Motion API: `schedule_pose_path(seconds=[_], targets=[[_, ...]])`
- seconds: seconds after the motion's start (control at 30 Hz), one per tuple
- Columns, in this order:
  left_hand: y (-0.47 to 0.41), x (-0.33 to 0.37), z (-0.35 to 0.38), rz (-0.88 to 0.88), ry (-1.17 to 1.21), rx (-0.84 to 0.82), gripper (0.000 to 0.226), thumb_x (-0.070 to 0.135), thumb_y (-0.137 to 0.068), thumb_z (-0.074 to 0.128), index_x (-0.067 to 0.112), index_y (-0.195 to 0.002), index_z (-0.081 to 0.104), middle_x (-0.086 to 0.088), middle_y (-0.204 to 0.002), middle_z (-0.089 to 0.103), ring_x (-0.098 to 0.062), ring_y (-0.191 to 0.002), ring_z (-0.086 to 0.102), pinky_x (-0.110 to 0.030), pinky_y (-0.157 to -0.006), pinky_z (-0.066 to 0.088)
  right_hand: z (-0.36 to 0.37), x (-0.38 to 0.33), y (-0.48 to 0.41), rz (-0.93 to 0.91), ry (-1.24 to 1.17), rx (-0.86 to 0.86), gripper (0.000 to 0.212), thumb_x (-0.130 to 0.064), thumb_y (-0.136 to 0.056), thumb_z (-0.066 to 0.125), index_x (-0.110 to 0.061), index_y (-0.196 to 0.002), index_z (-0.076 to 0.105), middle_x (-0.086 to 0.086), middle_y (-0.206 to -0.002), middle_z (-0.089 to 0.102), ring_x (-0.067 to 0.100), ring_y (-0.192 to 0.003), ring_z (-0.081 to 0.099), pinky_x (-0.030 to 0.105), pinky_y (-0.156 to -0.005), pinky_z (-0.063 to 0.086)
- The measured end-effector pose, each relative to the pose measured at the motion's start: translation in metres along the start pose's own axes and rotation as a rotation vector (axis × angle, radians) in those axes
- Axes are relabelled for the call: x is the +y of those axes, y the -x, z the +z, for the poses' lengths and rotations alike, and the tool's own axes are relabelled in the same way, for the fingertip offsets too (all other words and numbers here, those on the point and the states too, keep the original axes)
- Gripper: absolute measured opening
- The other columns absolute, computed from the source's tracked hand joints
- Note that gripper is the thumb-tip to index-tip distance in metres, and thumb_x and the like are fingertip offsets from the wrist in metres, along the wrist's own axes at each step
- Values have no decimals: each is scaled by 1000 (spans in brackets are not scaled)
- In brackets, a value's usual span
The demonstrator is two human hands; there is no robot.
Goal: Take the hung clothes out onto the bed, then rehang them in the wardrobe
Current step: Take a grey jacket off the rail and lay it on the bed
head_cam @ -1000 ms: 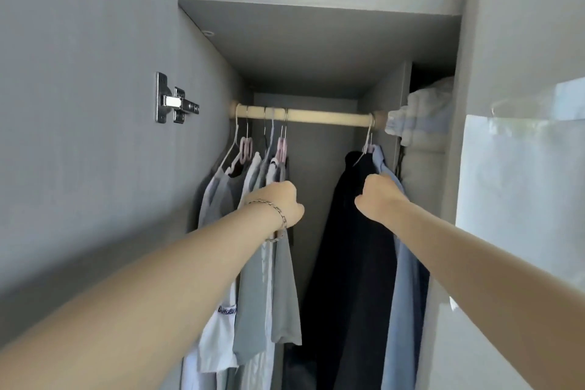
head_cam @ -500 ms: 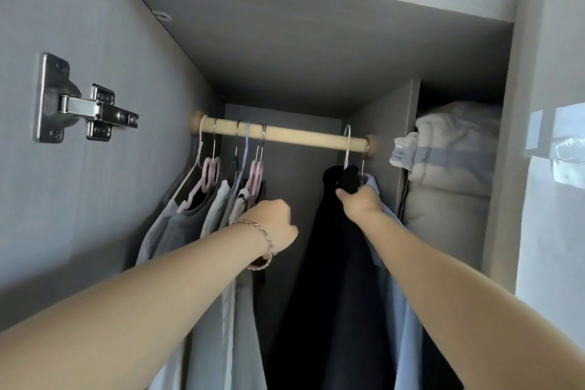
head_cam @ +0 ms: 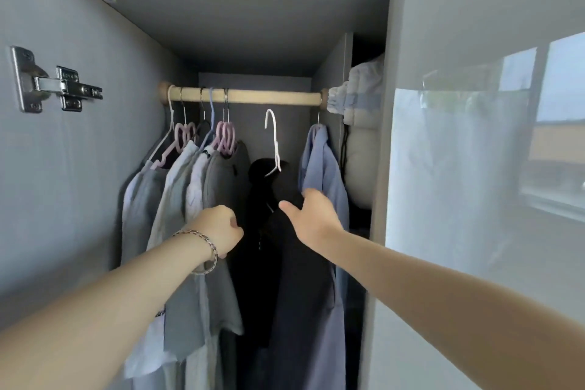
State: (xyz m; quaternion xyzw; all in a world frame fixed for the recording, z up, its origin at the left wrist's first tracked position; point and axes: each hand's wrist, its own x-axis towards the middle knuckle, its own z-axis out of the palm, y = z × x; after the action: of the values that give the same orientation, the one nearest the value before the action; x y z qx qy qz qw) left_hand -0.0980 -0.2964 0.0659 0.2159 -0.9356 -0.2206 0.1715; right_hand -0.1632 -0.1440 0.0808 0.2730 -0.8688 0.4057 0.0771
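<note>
White hanger (head_cam: 274,142) now off wardrobe rail (head_cam: 269,97); right hand (head_cam: 311,218) holds black garment (head_cam: 294,279).

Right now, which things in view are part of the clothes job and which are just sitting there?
Job: black garment on white hanger, hook off the wooden rod, held by right hand; blue shirt; grey tees by left hand.
Just there: door hinge; rolled bedding; upper shelf.
</note>
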Motion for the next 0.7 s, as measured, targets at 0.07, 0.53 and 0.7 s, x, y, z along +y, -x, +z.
schedule_pose_path(seconds=[0.07, 0.53, 0.7], targets=[[18, 3, 8, 14, -26, -11, 19, 16, -89, 46, 8, -79, 60, -14, -73, 70, -26, -65, 67, -23, -54, 46, -3, 14, 31, 56, -60, -23, 49, -37, -96, 47, -6, -133, 39, -1, -87, 50, 16, -76, 52, 26, -63, 43], [193, 70, 121, 445, -163, -425, 19, 16, -88, 42, 11, -75, 55, -5, -73, 60, -23, -68, 59, -31, -68, 51, -105, 76, 346, 366, 215, 151, 32, -37, -89, 57, -10, -75, 45, 2, -69, 45, 19, -64, 42, 28, -55, 31], [298, 118, 166, 707, -222, -562, 21, 18, -87, 40, 16, -68, 48, 2, -64, 52, -22, -69, 57, -26, -64, 43, -148, 97, 466, 583, 212, 249, 24, -32, -88, 60, -18, -72, 49, -5, -65, 49, 10, -58, 44, 22, -54, 35]])
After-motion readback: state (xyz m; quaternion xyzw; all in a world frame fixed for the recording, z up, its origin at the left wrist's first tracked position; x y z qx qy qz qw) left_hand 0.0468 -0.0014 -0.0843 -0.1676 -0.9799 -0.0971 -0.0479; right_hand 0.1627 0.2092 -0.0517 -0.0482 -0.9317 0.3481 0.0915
